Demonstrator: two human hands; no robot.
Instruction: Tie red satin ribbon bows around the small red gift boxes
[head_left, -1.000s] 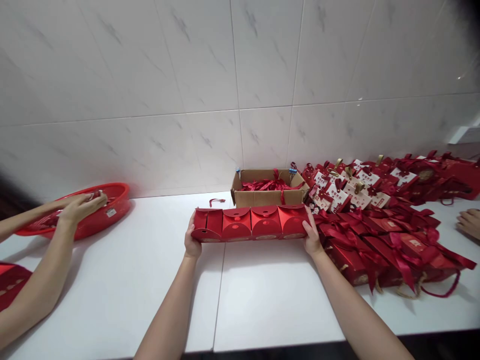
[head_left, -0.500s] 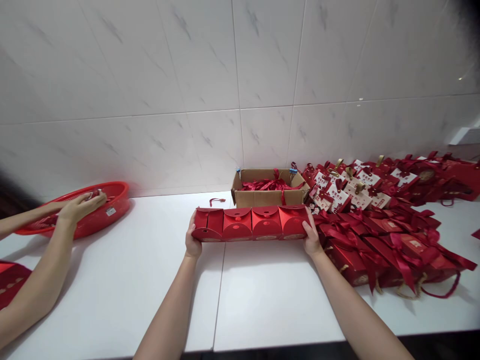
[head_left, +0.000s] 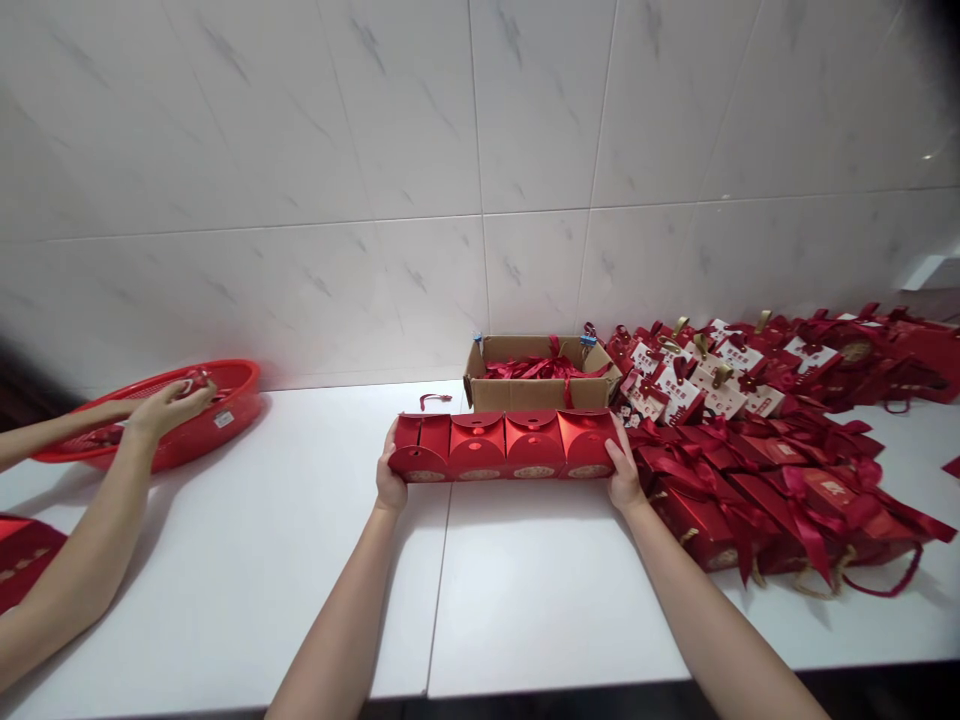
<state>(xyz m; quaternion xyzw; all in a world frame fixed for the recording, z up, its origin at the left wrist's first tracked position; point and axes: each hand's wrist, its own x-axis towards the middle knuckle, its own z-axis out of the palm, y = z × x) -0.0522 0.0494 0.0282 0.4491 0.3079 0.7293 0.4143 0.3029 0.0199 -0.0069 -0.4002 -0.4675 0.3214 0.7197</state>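
Between my two hands is a row of several small red gift boxes point(head_left: 506, 446), pressed side by side. Their curved top flaps are partly raised, and gold round prints show low on the fronts. My left hand point(head_left: 391, 475) grips the left end of the row, and my right hand point(head_left: 622, 472) grips the right end with the thumb on the front. Just behind the row stands a cardboard box point(head_left: 517, 393) holding dark red ribbons point(head_left: 529, 369). A short ribbon piece point(head_left: 435, 400) lies on the table to its left.
At the right are many finished-looking red gift boxes with bows point(head_left: 757, 500) and white-tagged packages point(head_left: 679, 385). To the left, another person's hands point(head_left: 169, 405) work over a red plastic basket point(head_left: 247, 405). A tiled wall point(head_left: 375, 280) rises behind the white table point(head_left: 300, 560).
The row of red boxes has tilted slightly, so more of the gold prints shows. My left hand has shifted a little to the right. The other person's hands moved slightly at the basket.
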